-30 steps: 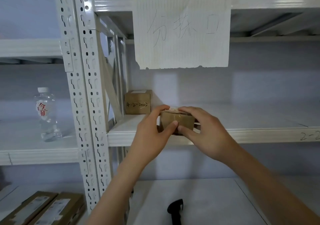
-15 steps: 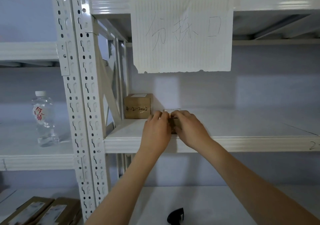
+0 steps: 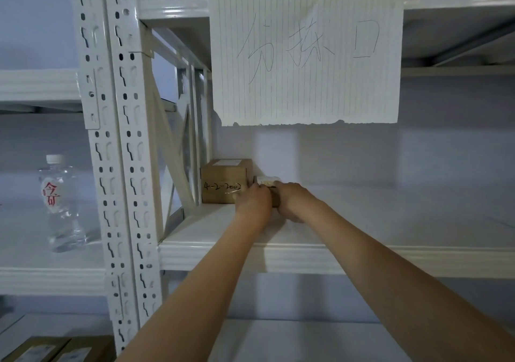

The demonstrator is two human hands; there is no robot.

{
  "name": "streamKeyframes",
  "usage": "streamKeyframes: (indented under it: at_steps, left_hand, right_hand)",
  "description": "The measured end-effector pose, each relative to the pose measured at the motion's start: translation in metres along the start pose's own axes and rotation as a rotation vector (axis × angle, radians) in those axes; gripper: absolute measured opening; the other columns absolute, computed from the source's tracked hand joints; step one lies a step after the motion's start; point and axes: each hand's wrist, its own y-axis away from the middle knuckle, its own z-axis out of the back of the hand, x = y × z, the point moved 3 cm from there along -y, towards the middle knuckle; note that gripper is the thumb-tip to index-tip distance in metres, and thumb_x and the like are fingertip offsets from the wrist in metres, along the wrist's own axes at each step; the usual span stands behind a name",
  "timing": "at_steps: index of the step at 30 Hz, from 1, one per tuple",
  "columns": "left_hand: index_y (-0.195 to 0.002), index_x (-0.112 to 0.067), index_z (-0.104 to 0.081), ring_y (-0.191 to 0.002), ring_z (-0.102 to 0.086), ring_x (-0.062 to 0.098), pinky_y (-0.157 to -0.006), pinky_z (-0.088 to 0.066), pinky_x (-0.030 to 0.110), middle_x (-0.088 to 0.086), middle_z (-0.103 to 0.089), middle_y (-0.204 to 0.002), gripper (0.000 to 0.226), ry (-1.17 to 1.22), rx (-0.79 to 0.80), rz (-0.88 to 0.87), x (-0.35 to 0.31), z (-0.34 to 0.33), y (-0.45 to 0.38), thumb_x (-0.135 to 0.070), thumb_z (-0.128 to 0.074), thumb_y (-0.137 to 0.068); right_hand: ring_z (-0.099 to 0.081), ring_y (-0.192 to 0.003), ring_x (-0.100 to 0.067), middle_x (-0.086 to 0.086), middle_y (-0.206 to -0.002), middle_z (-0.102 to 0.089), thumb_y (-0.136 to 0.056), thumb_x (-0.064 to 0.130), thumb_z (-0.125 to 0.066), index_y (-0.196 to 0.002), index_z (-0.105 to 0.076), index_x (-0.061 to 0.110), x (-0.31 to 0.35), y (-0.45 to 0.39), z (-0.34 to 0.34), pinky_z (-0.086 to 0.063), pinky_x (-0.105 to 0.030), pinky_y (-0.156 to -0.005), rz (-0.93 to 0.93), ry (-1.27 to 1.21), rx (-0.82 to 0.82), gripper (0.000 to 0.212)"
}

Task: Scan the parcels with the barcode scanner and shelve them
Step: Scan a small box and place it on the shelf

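A small brown cardboard parcel (image 3: 268,181) with a white label on top sits deep on the white shelf (image 3: 362,253), mostly hidden behind my hands. My left hand (image 3: 253,202) grips its left side and my right hand (image 3: 294,204) grips its right side, both arms stretched far in. Right beside it on the left stands another brown parcel (image 3: 224,181) with "4-2-2002" written on its front, at the shelf's back left corner. The barcode scanner is out of view.
A lined paper sign (image 3: 306,52) hangs from the shelf above. A perforated white upright (image 3: 117,166) divides the racks. A clear water bottle (image 3: 60,202) stands on the left shelf. Two more parcels (image 3: 50,350) lie at the bottom left.
Both hands have pushed the small parcel farther back on the shelf and leftward, up next to the marked parcel. The view has tilted up, and the scanner has dropped out of sight.
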Motion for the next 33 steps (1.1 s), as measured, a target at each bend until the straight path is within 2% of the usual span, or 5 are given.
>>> streamKeyframes:
  at_steps: [6, 14, 20, 29, 33]
  left_hand:
    - [-0.145, -0.01, -0.038, -0.141, -0.023, 0.034, -0.11, -0.031, 0.045, 0.01, -0.021, -0.155, 0.049, -0.035, 0.107, -0.032, 0.002, -0.017, -0.03, -0.01, -0.041, -0.097]
    - [-0.147, -0.007, -0.034, -0.139, -0.029, 0.033, -0.111, -0.033, 0.049, 0.013, -0.032, -0.152, 0.051, -0.069, 0.219, -0.008, 0.005, -0.03, -0.068, -0.009, -0.039, -0.096]
    - [-0.148, -0.005, -0.031, -0.131, -0.046, 0.031, -0.102, -0.045, 0.044, 0.019, -0.029, -0.153, 0.054, -0.033, 0.238, -0.013, 0.003, -0.041, -0.082, -0.009, -0.043, -0.096]
    - [-0.149, -0.002, -0.026, -0.134, -0.043, 0.032, -0.105, -0.04, 0.044, 0.017, -0.02, -0.157, 0.055, 0.009, 0.24, -0.004, 0.008, -0.043, -0.091, -0.013, -0.039, -0.097]
    - [-0.15, -0.007, -0.027, -0.127, -0.049, 0.035, -0.101, -0.044, 0.045, 0.021, -0.02, -0.154, 0.055, 0.057, 0.229, -0.004, 0.005, -0.037, -0.086, -0.015, -0.039, -0.097]
  right_hand:
    - [-0.057, -0.113, -0.03, -0.016, -0.133, -0.05, -0.093, 0.013, -0.051, -0.148, -0.032, 0.009, -0.001, -0.027, -0.004, -0.048, -0.032, -0.084, -0.017, -0.056, 0.035, 0.058]
    - [-0.051, -0.126, -0.028, -0.011, -0.143, -0.049, -0.095, 0.014, -0.053, -0.148, -0.039, 0.017, -0.003, -0.055, -0.011, -0.04, -0.026, -0.1, 0.074, -0.084, 0.081, 0.055]
    - [-0.049, -0.129, -0.032, -0.014, -0.146, -0.045, -0.098, 0.017, -0.051, -0.151, -0.031, 0.016, -0.006, -0.067, -0.019, -0.039, -0.034, -0.106, 0.061, -0.144, 0.054, 0.056]
    - [-0.051, -0.126, -0.032, -0.016, -0.145, -0.044, -0.099, 0.02, -0.048, -0.156, -0.013, 0.013, -0.009, -0.081, -0.016, -0.041, -0.032, -0.097, -0.001, -0.126, 0.097, 0.067]
    - [-0.047, -0.131, -0.032, -0.015, -0.149, -0.04, -0.096, 0.02, -0.056, -0.155, -0.016, 0.014, -0.01, -0.08, -0.02, -0.04, -0.036, -0.107, 0.018, -0.165, 0.081, 0.072]
